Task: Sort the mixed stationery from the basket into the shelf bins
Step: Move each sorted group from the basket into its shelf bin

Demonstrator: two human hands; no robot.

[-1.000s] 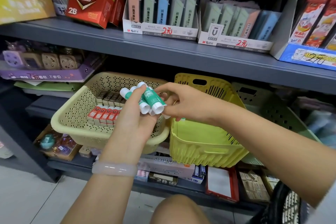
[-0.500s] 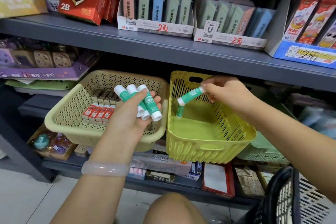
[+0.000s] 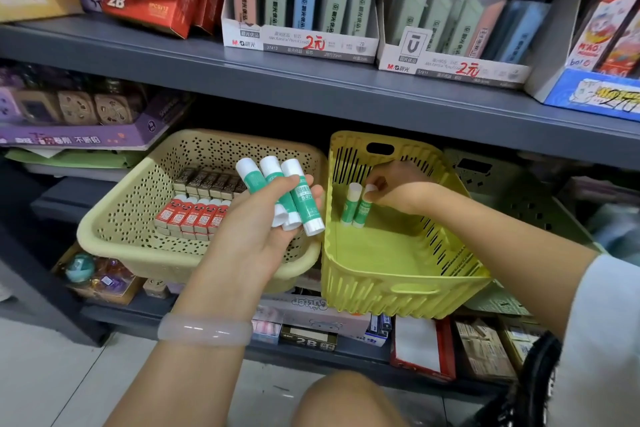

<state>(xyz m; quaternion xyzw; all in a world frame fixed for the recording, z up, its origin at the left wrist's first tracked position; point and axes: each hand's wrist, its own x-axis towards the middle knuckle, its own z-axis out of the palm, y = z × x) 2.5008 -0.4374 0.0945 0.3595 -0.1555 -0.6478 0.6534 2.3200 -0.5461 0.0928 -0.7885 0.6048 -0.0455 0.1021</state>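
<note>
Since half a second ago the right hand [image 3: 398, 189] has carried its glue stick down from above the rim into the yellow-green bin [image 3: 398, 274], where it is now standing it upright beside one already there. Largest in view, the grey shelf [image 3: 311, 87] is carrying display boxes of lead refills above, and the two bins are sitting side by side on the lower level, which is keeping like items grouped. The beige perforated bin [image 3: 131, 218] on the left is holding rows of small red and brown boxes [image 3: 194, 215], packed tight against each other. The yellow-green bin is otherwise bare, and the two standing glue sticks [image 3: 356, 204] are being lined up touching each other near its back left wall, probably so that later ones can fill forward in neat rows. The right arm is reaching in over the bin's right rim, wrist bent down, fingertips pinching the white cap of the nearer stick. The left hand [image 3: 263, 222] is hovering palm-up between the two bins, over the beige bin's rim, its fingers curled round a bundle of three more glue sticks [image 3: 284, 194], tilted with caps pointing up and away, held close so the right hand can pick from them in turn. A pale bangle [image 3: 204, 329] is circling the left wrist. A dark basket edge [image 3: 533, 385] is just showing at the lower right.
</note>
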